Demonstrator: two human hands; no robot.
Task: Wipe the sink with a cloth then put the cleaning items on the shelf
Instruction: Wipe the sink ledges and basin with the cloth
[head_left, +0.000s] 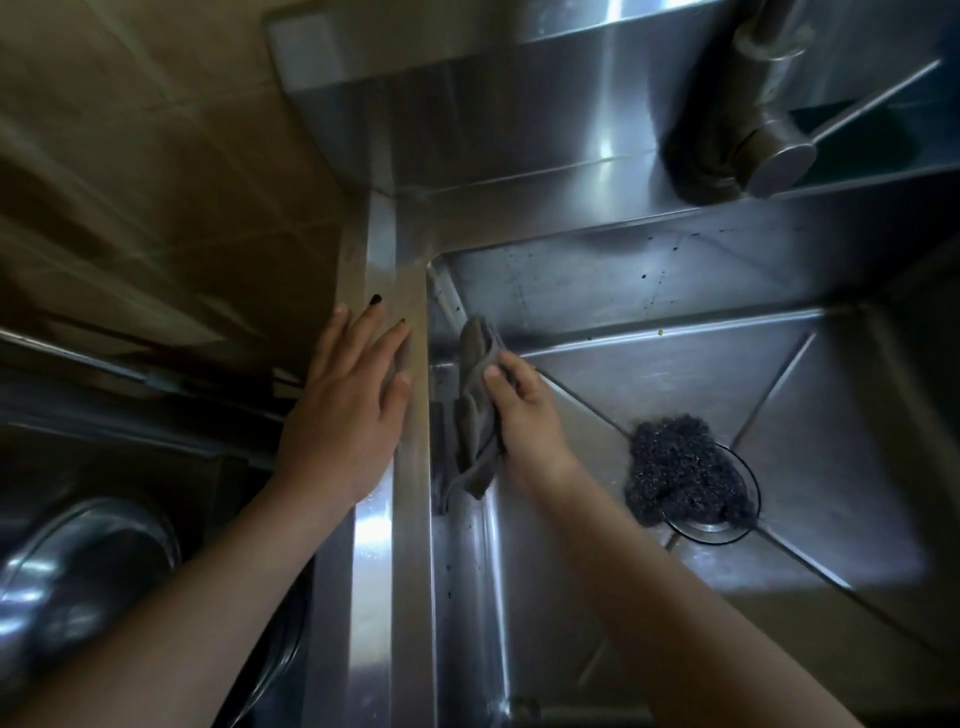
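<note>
One grey, crumpled cloth (475, 410); one dark scourer (685, 475) at its 4 o'clock. The right hand (519, 410) grasps the cloth on the 9 o'clock wall of the sink (675, 270); the left hand (348, 410) rests flat, fingers straight, on the rim (410, 545).

1. No text, label, brand, number or sign can be read on the sink (623, 280), the tap (737, 130), the cloth (475, 410) or the scouring pad (680, 467).

Brown wall tiles (130, 156) spread left of the tap (727, 104); a steel backsplash (467, 119) rises behind it, a steel bowl (88, 571) lower left. Dim light.
</note>
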